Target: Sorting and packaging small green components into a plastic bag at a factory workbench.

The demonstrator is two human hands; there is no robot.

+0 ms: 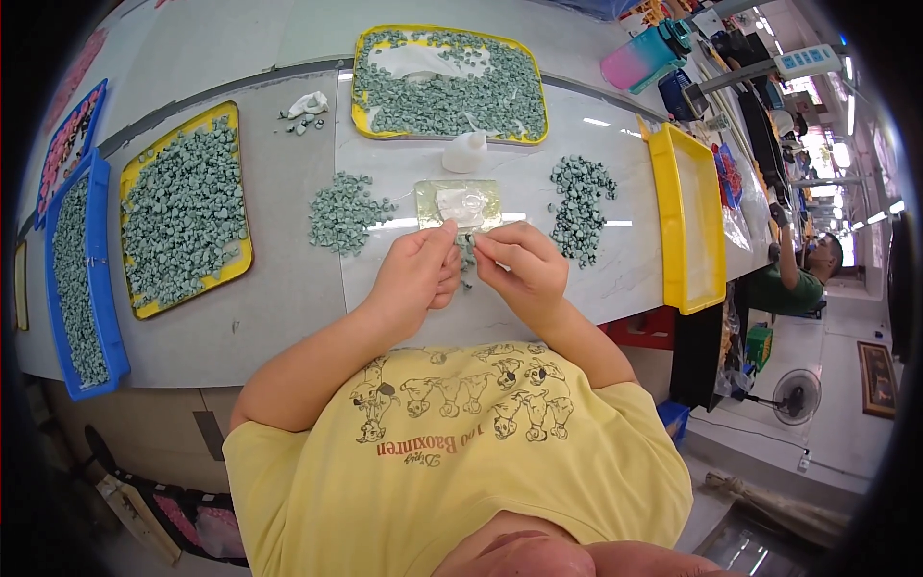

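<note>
My left hand [420, 272] and my right hand [526, 272] are close together over the table, each with thumb and forefinger pinched. Whatever is between the fingertips is too small to make out. A few small grey-green pieces [467, 258] lie between the hands. Just beyond them is a flat greenish pad [488, 192] with a crumpled white patch [460, 205] on it. Behind that pad stands a small white squeeze bottle [465, 152]. One loose pile of grey-green pieces [348, 212] lies left of the pad, and a darker-looking pile [582, 207] lies to its right.
Yellow-rimmed trays of grey-green pieces stand at the back [452, 104] and left [185, 212]. Farther left is a blue bin [101, 269] of similar pieces. A yellow tray [690, 221] stands at the right edge, a blue-pink bottle [642, 58] behind it. Another person [796, 274] is far right.
</note>
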